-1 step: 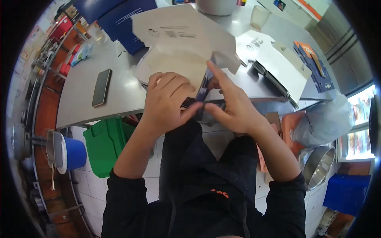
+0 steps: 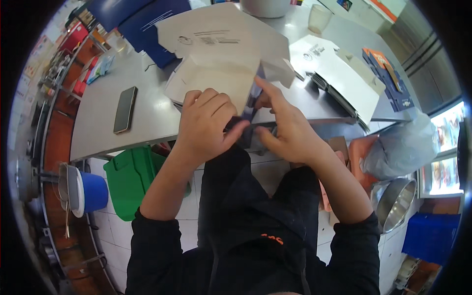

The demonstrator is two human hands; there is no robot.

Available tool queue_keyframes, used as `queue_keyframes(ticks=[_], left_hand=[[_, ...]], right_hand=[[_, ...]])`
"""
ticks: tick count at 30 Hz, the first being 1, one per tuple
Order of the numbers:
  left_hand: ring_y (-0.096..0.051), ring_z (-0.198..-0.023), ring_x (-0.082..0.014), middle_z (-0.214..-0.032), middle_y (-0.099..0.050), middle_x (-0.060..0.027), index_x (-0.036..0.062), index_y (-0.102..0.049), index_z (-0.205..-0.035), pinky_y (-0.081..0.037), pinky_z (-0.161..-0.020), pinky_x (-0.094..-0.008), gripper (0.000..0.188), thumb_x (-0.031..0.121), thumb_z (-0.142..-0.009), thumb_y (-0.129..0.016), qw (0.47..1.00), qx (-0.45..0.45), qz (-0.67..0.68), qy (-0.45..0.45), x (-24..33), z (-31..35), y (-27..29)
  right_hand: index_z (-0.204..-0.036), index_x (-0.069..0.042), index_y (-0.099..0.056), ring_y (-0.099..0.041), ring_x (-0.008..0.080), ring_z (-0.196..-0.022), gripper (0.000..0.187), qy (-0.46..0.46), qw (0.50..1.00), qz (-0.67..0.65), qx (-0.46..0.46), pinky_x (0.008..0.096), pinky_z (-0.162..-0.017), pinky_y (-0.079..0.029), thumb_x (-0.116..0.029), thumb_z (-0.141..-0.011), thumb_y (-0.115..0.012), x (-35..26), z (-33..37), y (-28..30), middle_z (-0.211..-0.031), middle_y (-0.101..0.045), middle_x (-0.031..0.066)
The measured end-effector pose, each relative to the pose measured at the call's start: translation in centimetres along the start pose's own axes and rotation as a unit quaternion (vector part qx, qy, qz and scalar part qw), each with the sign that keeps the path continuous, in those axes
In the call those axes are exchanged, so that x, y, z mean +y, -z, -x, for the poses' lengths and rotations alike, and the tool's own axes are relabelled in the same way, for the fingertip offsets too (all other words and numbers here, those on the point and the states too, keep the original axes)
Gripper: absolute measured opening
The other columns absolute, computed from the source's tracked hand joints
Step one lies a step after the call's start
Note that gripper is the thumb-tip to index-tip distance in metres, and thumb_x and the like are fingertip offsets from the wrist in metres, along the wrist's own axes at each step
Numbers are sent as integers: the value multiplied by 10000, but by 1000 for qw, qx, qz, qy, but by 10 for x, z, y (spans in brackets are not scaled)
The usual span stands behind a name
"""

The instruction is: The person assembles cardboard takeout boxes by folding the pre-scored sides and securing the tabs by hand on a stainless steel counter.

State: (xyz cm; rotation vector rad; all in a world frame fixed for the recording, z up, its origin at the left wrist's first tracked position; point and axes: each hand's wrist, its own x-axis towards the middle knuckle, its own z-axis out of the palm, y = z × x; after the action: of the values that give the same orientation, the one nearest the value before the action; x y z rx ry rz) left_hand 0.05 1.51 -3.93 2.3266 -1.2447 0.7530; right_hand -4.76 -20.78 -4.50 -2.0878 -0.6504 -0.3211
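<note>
A cardboard box, white inside and dark blue outside, lies at the table's near edge with its lid raised at the back. My left hand is at its near side, fingers bent over the edge and thumb toward the near right corner. On the right, my right hand has its fingers against the blue side panel, thumb close to the same corner. Both hands are closed on the cardboard. The fold between them is partly hidden and a little blurred.
A phone lies on the steel table at left. Flattened white box blanks lie at right, with an orange and blue package beyond. Dark blue boxes and a cup stand behind. A green bin is below.
The box's lid and right panel have shifted slightly to the left. My right thumb has moved a little at the corner. Both hands keep their hold.
</note>
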Motion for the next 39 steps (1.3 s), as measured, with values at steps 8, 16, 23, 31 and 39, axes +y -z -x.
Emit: queue_keyframes(ticks=[8,16,23,31,39], left_hand=[[-551,-843,-267,-840,-600,-51,78,-620,-825,-373,-762,-401,197,166,-700,-744,997,-32,-46,55,17,-18,3],[-551,-867,-282,-875,-607,-63,66,-624,-856,-372,-780,-419,174,166,-755,-725,992,-66,-65,85,20,-21,5],[-543,-910,-310,-926,-594,-90,33,-603,-914,-357,-808,-407,224,165,-795,-738,990,-71,-96,71,27,-12,7],[-567,-648,-245,-704,-582,-136,-9,-607,-796,-422,-681,-419,310,266,-938,-607,957,-192,26,214,13,-46,12],[-657,-808,-436,-830,-658,-293,-81,-644,-863,-493,-782,-497,366,250,-894,-492,905,-359,91,207,-20,-74,-1]], right_hand=[[-1074,-100,-599,-636,260,-1029,275,157,959,237,4,386,-886,-487,-102,-807,-662,26,5,-6,-984,-634,62],[-852,-124,-702,-567,242,-1057,131,138,966,215,46,392,-922,-446,-73,-733,-719,38,-9,-16,-969,-599,21],[-818,-126,-726,-525,271,-1081,97,116,987,107,34,399,-965,-422,-94,-740,-776,40,-13,-15,-1019,-549,33],[-863,-125,-723,-511,296,-1118,125,101,989,106,13,412,-1003,-412,-104,-754,-779,40,-7,-19,-1088,-549,57],[-959,-145,-709,-551,307,-1141,219,44,966,239,91,420,-951,-501,-64,-759,-747,44,-8,-15,-1161,-566,78]])
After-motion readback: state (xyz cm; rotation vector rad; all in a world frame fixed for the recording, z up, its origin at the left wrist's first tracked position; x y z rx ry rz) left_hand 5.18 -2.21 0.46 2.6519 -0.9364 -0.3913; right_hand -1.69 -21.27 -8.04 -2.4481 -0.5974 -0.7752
